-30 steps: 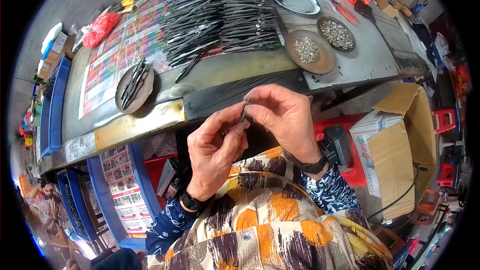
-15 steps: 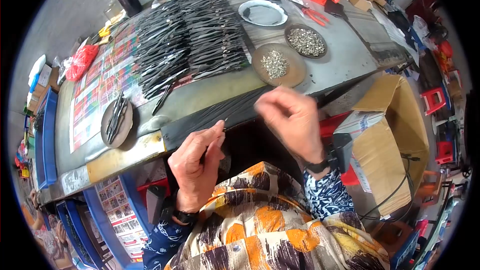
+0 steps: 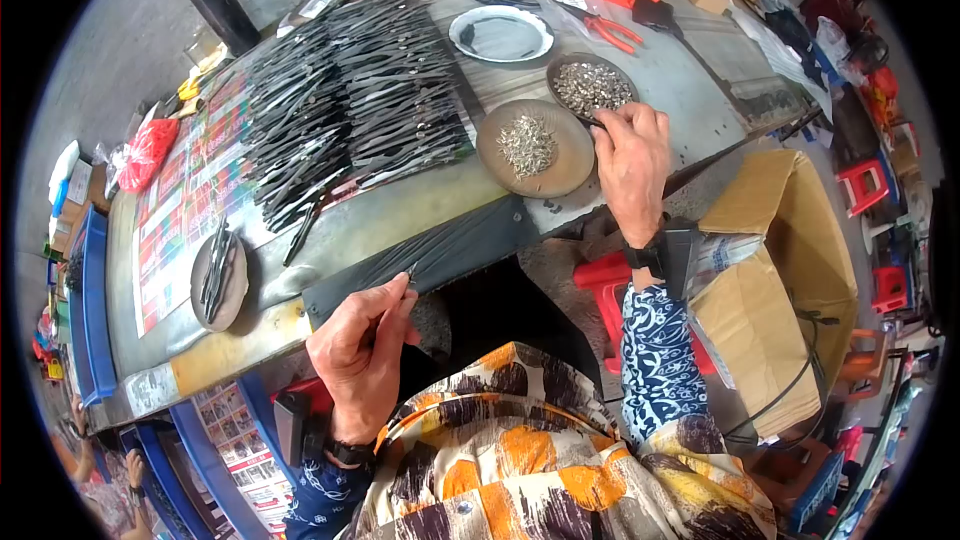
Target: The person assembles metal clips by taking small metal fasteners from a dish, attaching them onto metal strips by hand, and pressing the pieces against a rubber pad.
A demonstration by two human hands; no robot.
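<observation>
My left hand [image 3: 358,345] is in front of the table edge. Its thumb and forefinger pinch a small, thin metal piece [image 3: 412,269], too tiny to make out fully. My right hand [image 3: 634,162] is at the near right rim of a dark round dish [image 3: 553,90] heaped with small metal parts [image 3: 592,86]. The right fingers are bent together there, and their tips are partly hidden. Left of that hand, a brown shallow dish [image 3: 574,168] holds slim, silvery metal bits [image 3: 526,146].
Rows of dark slender metal pieces [image 3: 350,90] cover printed paper on the table. A dish [image 3: 237,290] at left holds several more. Behind are a white-rimmed plate [image 3: 502,33] and red-handled pliers [image 3: 610,32]. A cardboard box [image 3: 770,310] and red stool [image 3: 600,280] stand at right.
My right hand has moved away from near my left hand, up and right to the dark dish. My left hand has shifted slightly down and left in view, still pinching. The camera view has shifted a little.
</observation>
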